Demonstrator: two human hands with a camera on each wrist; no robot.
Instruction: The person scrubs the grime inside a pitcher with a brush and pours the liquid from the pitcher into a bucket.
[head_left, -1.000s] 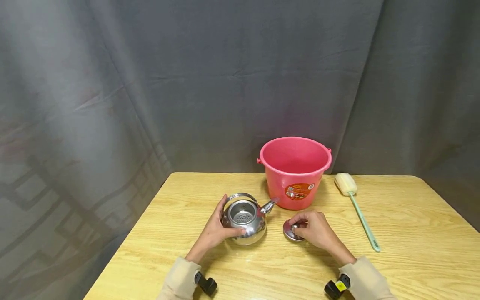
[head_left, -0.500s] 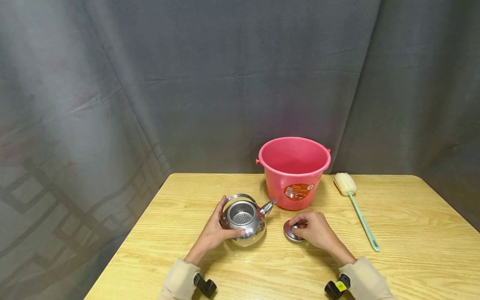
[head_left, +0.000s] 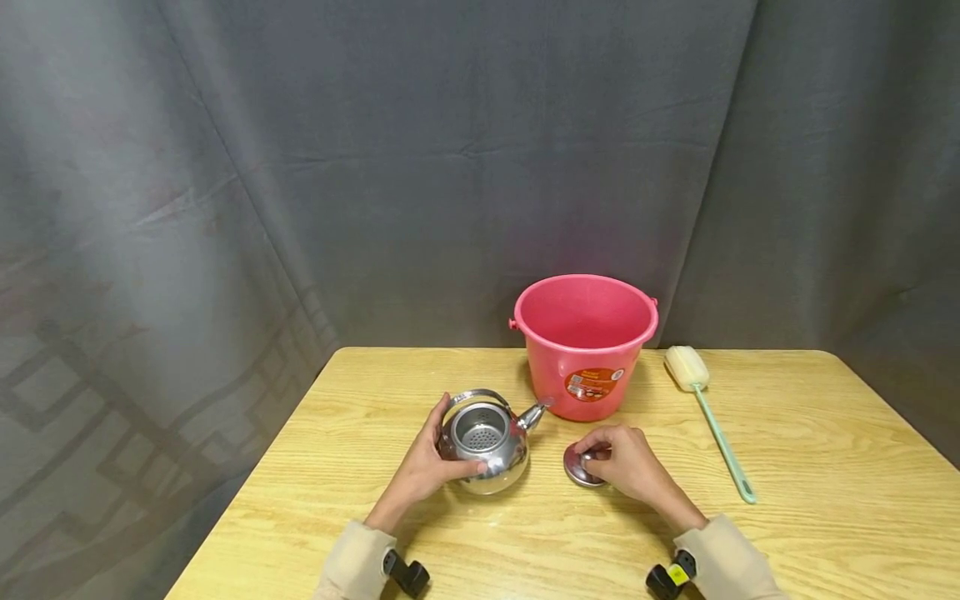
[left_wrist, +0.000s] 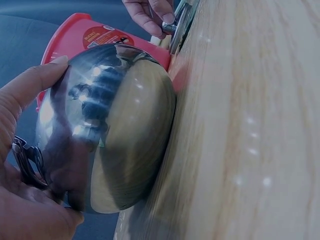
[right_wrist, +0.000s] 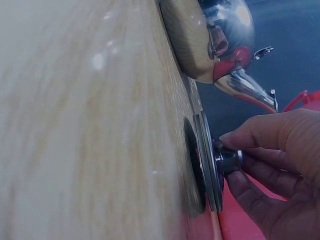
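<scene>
My left hand (head_left: pixel 423 471) grips the side of a shiny steel teapot (head_left: pixel 506 468), thumb along the front and fingers round the back. The teapot stands upright and lidless, its perforated strainer (head_left: pixel 482 437) showing inside and its spout towards the bucket. To the right of it, my right hand (head_left: pixel 633 462) pinches the knob (right_wrist: pixel 231 159) of the round steel lid (head_left: pixel 576 468). In the right wrist view the lid (right_wrist: pixel 207 160) is right at the tabletop, a dark shadow or reflection beside its edge. The left wrist view shows the teapot's rounded body (left_wrist: pixel 110 125) close up.
Behind the teapot stands a pink bucket (head_left: pixel 546 367) with a red label, the spout tip overlapping it in the head view. A sponge brush (head_left: pixel 714 425) with a green handle lies at the right on the wooden table (head_left: pixel 825 442). A grey curtain (head_left: pixel 465 167) hangs behind.
The head view has shifted very slightly. Both hands keep their hold on the teapot and the lid, with no clear movement of either.
</scene>
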